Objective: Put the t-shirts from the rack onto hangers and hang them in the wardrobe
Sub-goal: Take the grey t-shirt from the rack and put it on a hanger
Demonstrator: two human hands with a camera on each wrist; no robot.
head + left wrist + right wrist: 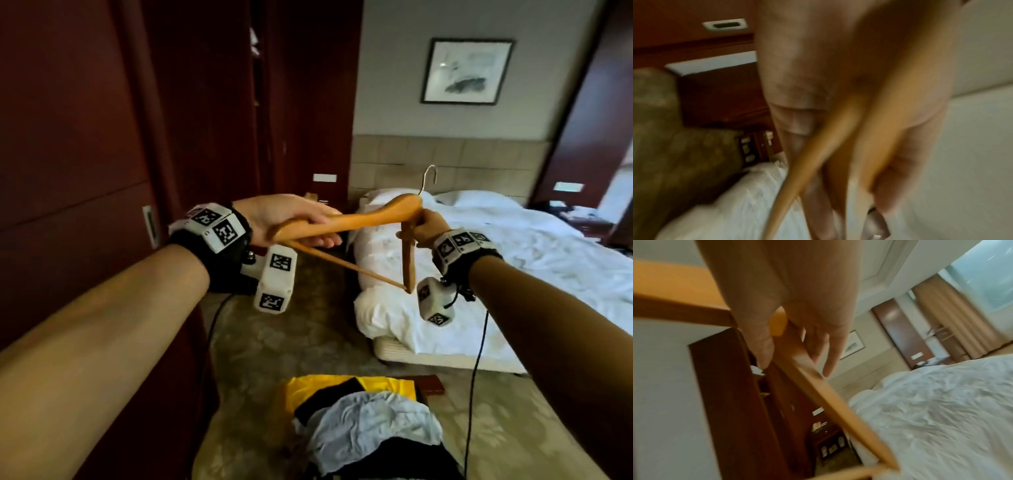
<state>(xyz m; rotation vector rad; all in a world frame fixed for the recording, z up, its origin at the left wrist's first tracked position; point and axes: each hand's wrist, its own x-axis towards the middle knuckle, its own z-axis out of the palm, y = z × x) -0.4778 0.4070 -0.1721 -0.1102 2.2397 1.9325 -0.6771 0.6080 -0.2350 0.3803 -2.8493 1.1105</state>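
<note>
Holding a bare wooden hanger (356, 219) up at chest height between both hands, head view; left hand (291, 219) at 9 o'clock of the hanger has its grip closed round the end of one shoulder arm and the crossbar where they meet; right hand (426, 228) at 3 o'clock has its grip pinched round the other arm just below the neck; metal hook (430, 176) points up at 12 o'clock; hanger is tilted, far corner dipping toward the bed (513, 260); t-shirts (366, 414) lie piled on the rack at 6 o'clock, pale blue on top of yellow and black, none on the hanger yet; dark wardrobe (205, 102) stands at 10 o'clock.

Left wrist view, blurred; fingers (797, 123) wrap the hanger (875, 129) arm and thin bar together; grip looks firm but detail is too smeared to say more.

Right wrist view; thumb (760, 340) and fingers close round the hanger (818, 382) arm, forefinger looser.

Judgement: step in hand is readying the hanger for the top shirt; best to keep one hand at the neck, free the other to lift the blue shirt by its collar, feed one hanger arm through the neck hole, then the other, so the collar is not stretched; keep the hook clear of the fabric.
</note>
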